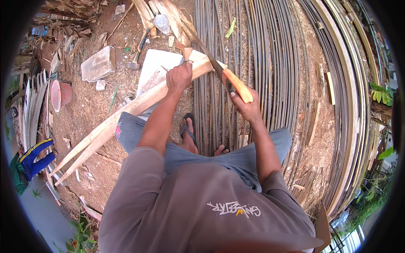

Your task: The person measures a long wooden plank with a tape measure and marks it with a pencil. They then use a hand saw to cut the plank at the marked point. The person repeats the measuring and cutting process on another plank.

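Observation:
My right hand [246, 104] is wrapped round the orange handle of a handsaw [238, 85]. Its dark blade slants up and left across the far end of a long pale wooden beam [145, 99]. My left hand [179, 76] is closed on that beam, a short way left of the blade. A small wood piece [187, 53] sticks up beside its fingers; whether the hand grips it too, I cannot tell. The beam slopes down to the lower left and splits into two prongs there. Under its far part lies a white block [157, 63].
Long thin metal rods [270, 63] cover the ground to the right, with long boards [356, 97] beyond. On the left are a hammer [136, 63], a concrete block [98, 64] and a reddish bucket [62, 96]. Split wood [171, 14] and a plastic bag [161, 24] lie ahead.

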Demonstrator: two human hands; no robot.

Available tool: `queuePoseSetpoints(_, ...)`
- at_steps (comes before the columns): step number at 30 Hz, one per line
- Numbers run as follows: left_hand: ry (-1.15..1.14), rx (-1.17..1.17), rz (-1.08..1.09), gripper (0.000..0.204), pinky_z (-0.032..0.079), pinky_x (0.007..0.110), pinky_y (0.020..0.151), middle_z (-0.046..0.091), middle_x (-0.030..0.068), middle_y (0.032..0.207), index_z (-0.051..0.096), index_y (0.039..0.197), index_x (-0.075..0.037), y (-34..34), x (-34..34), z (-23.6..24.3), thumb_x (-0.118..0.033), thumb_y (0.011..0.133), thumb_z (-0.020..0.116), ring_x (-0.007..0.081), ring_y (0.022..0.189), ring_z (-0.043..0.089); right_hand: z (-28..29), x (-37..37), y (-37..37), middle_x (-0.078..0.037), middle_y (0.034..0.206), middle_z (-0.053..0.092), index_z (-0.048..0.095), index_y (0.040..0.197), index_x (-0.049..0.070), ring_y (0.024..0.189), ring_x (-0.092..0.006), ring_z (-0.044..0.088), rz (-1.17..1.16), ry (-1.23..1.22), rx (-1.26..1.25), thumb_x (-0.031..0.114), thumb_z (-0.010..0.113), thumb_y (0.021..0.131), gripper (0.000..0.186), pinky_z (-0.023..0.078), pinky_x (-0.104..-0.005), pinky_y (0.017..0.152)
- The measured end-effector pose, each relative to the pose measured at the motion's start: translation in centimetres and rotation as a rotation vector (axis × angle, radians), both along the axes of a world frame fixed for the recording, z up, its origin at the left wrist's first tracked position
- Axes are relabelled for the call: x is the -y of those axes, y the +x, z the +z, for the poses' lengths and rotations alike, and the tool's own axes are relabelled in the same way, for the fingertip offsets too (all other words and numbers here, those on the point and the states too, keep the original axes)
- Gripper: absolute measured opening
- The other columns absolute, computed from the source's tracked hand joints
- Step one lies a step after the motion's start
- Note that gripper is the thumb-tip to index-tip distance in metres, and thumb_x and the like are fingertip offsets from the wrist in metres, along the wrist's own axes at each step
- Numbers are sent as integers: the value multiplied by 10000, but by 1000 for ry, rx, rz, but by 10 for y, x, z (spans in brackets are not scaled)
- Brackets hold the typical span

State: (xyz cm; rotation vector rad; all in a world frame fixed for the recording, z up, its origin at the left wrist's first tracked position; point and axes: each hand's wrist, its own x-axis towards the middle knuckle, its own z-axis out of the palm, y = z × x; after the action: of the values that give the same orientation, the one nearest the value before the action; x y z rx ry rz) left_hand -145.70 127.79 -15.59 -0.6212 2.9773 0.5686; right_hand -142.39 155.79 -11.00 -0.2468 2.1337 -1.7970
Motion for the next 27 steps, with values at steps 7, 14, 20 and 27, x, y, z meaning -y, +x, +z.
queuePoseSetpoints(7, -26, 91, -22, 598, 505, 573, 845, 707, 289, 924, 748, 1057, -53, -3, -3, -4, -471, 1046, 320, 500, 881, 673, 85, -73, 139, -103, 711, 628, 669, 958, 19, 589, -263, 625, -41, 256, -30, 138, 748, 838, 186, 492, -344, 589)
queuePoseSetpoints(14, -129, 77, -56, 601, 523, 561, 830, 722, 262, 935, 754, 1049, -59, 2, -8, -18, -463, 1047, 309, 475, 874, 688, 92, -57, 93, -97, 661, 600, 660, 893, 11, 543, -206, 594, -81, 103, -124, 90, 706, 819, 118, 481, -340, 566)
queuePoseSetpoints(20, -110, 100, -31, 609, 517, 560, 828, 718, 270, 952, 752, 1068, -54, 1, -9, -13, -477, 1045, 314, 475, 895, 683, -18, 55, -26, -162, 765, 646, 648, 926, 4, 651, -331, 618, -62, 18, -278, 203, 690, 864, 213, 486, -419, 630)
queuePoseSetpoints(27, -149, 83, -68, 611, 514, 567, 814, 717, 274, 939, 745, 1079, -28, 3, -10, -22, -466, 1044, 322, 481, 875, 681, 122, -124, 186, -96, 789, 680, 656, 949, 77, 707, -318, 690, 26, 213, 118, 116, 732, 792, 179, 535, -387, 651)
